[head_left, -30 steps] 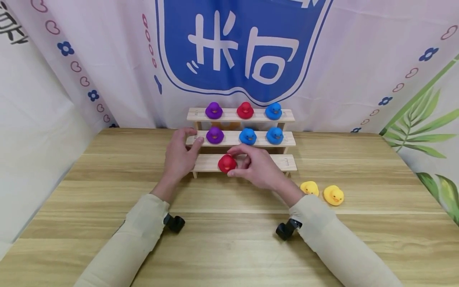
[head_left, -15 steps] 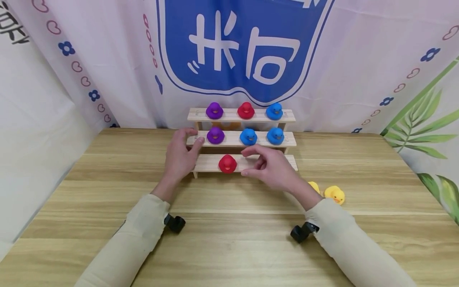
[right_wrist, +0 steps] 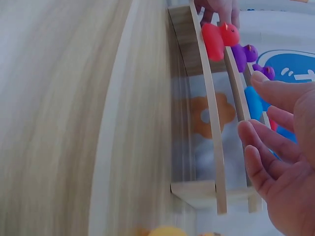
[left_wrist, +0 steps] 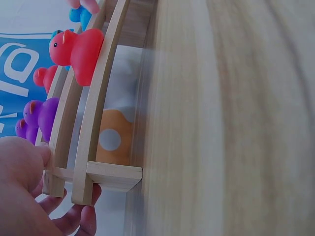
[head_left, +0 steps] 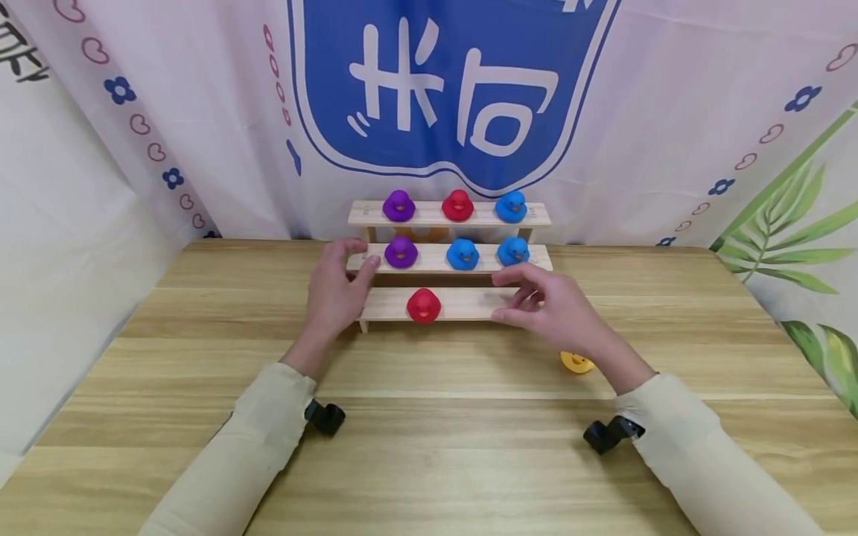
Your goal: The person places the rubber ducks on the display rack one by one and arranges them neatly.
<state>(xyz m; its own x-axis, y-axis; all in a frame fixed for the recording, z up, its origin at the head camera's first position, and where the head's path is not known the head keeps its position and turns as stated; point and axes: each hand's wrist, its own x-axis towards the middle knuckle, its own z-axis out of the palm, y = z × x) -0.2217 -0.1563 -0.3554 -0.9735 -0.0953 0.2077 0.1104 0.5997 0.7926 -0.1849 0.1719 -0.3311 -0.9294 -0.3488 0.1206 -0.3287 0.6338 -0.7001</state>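
My left hand [head_left: 337, 290] grips the left end of a three-step wooden rack [head_left: 462, 304], thumb on one side and fingers round the shelf ends in the left wrist view. A red rubber duck [head_left: 424, 306] sits on the lowest shelf, left of centre. My right hand [head_left: 553, 304] hovers by that shelf's right end, fingers loosely bent and apart, holding nothing. Above stand a purple duck [head_left: 401, 252] and two blue ducks [head_left: 462, 254] on the middle shelf. The top shelf carries a purple duck [head_left: 398, 206], a red duck [head_left: 458, 205] and a blue duck [head_left: 512, 207].
A yellow duck [head_left: 576, 362] lies on the wooden table [head_left: 429, 447], partly covered by my right hand and forearm. A white cloth [head_left: 234, 89] with a blue emblem hangs just behind the rack. Leaf-patterned cloth borders the right side.
My right hand has let go of the red duck on the lowest shelf and moved right, its arm now covering more of the yellow ducks. The left hand stays on the rack.
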